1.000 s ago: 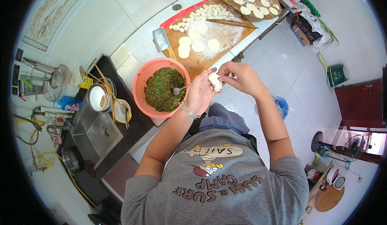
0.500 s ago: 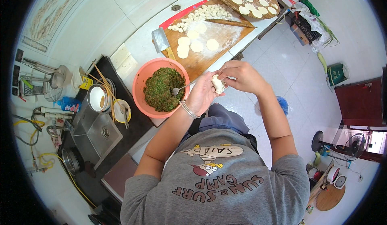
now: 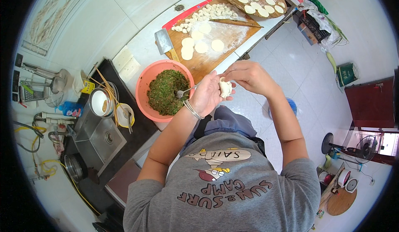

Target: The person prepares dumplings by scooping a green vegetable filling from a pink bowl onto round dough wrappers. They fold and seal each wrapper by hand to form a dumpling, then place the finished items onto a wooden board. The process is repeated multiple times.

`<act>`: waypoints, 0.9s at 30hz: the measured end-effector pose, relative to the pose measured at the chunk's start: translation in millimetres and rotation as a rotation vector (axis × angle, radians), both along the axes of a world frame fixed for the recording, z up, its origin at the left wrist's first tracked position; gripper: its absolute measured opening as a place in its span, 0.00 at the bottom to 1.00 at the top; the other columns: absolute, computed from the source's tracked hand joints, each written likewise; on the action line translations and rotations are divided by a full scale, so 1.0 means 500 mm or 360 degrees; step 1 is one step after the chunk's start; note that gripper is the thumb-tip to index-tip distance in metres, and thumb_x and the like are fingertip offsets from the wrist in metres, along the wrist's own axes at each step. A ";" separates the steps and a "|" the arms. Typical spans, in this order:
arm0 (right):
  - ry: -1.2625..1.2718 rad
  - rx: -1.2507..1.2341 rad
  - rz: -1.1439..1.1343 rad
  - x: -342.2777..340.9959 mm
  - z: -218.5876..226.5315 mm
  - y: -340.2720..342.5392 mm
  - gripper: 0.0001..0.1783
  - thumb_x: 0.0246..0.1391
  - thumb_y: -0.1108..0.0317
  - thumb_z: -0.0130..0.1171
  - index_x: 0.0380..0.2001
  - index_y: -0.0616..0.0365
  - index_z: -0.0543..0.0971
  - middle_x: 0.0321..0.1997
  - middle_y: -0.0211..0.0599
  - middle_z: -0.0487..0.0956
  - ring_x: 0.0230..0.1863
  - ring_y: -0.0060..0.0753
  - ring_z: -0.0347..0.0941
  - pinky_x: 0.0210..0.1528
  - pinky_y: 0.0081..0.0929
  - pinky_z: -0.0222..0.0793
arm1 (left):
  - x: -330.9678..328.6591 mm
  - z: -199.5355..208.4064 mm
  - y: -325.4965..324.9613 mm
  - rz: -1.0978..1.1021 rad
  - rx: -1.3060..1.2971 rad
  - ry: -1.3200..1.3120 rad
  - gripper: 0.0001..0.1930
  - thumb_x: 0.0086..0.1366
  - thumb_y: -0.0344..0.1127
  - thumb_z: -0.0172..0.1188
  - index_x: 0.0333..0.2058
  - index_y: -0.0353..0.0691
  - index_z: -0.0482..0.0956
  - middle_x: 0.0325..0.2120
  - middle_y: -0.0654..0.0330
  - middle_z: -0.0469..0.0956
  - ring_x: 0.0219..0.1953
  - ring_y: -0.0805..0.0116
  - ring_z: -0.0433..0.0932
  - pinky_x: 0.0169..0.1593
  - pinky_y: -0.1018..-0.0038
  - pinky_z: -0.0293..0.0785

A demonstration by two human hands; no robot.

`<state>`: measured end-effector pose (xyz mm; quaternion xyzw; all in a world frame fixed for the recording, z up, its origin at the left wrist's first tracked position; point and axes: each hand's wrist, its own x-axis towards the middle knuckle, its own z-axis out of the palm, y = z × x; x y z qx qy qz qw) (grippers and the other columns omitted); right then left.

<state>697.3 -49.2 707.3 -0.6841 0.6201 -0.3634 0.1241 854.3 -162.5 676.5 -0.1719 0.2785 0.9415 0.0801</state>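
A white folded dumpling [image 3: 225, 88] rests on the fingers of my left hand [image 3: 206, 94], which cradles it palm up. My right hand [image 3: 249, 77] is closed in a pinch at the dumpling's upper edge; its fingertips are partly hidden. Just left of my left hand stands a pink bowl [image 3: 142, 107] of chopped green filling [image 3: 165, 91], with a metal spoon [image 3: 181, 94] stuck in it. Beyond the hands, a floured wooden board [image 3: 220, 59] carries several round wrappers [image 3: 201, 47], many small dough pieces [image 3: 208, 13] and a rolling pin [image 3: 237, 22].
A cleaver [image 3: 164, 42] lies at the board's left edge. Another round board [image 3: 232, 0] with wrappers sits at the far end of the counter. On the left are a steel sink [image 3: 93, 148], a white bowl [image 3: 99, 101] and chopsticks [image 3: 109, 88]. Tiled floor [image 3: 286, 74] lies to the right.
The fingers of my right hand have shifted slightly along the dumpling's edge. My left hand still holds the dumpling, its fingers a little more visible beneath it.
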 end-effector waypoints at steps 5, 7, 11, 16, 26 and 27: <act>0.0005 -0.0010 0.0008 -0.001 -0.007 -0.006 0.06 0.39 0.74 0.61 0.25 0.58 0.78 0.25 0.35 0.74 0.29 0.40 0.73 0.31 0.33 0.70 | -0.002 0.001 -0.002 -0.0070 0.0071 0.0007 0.31 0.67 0.57 0.30 0.53 0.34 0.64 0.45 0.53 0.71 0.46 0.63 0.72 0.49 0.67 0.68; 0.0043 0.0001 0.0042 -0.001 -0.008 -0.008 0.06 0.39 0.73 0.61 0.26 0.58 0.78 0.24 0.35 0.74 0.29 0.40 0.73 0.30 0.33 0.70 | -0.002 0.003 0.000 -0.0067 0.0069 -0.0034 0.31 0.67 0.57 0.31 0.53 0.34 0.64 0.45 0.54 0.71 0.46 0.63 0.72 0.49 0.67 0.68; 0.0139 0.0039 0.0029 0.008 0.009 -0.015 0.05 0.40 0.72 0.61 0.25 0.58 0.77 0.23 0.35 0.73 0.27 0.40 0.72 0.30 0.33 0.69 | -0.003 -0.001 -0.003 -0.0070 0.0082 -0.0019 0.31 0.67 0.57 0.32 0.53 0.34 0.63 0.46 0.54 0.71 0.46 0.63 0.72 0.49 0.67 0.68; 0.0261 -0.0022 0.0010 0.012 0.007 -0.020 0.07 0.38 0.70 0.61 0.25 0.57 0.77 0.22 0.34 0.71 0.27 0.38 0.72 0.29 0.32 0.69 | -0.005 -0.004 -0.008 -0.0070 0.0063 0.0003 0.31 0.67 0.57 0.32 0.53 0.34 0.63 0.47 0.53 0.71 0.47 0.62 0.72 0.49 0.66 0.68; 0.0224 -0.0038 -0.0266 0.025 0.022 -0.023 0.12 0.35 0.76 0.61 0.30 0.60 0.80 0.26 0.34 0.76 0.28 0.36 0.74 0.29 0.28 0.70 | -0.008 -0.011 -0.013 0.0227 0.0298 0.0060 0.31 0.67 0.56 0.32 0.53 0.33 0.62 0.47 0.52 0.68 0.49 0.61 0.69 0.53 0.63 0.65; 0.0109 -0.0075 -0.0406 0.029 0.026 -0.017 0.11 0.38 0.77 0.61 0.30 0.61 0.80 0.27 0.35 0.77 0.29 0.37 0.74 0.30 0.28 0.70 | -0.009 -0.006 -0.011 0.0305 0.0353 0.0075 0.32 0.66 0.57 0.32 0.54 0.33 0.61 0.48 0.50 0.68 0.51 0.59 0.68 0.55 0.62 0.63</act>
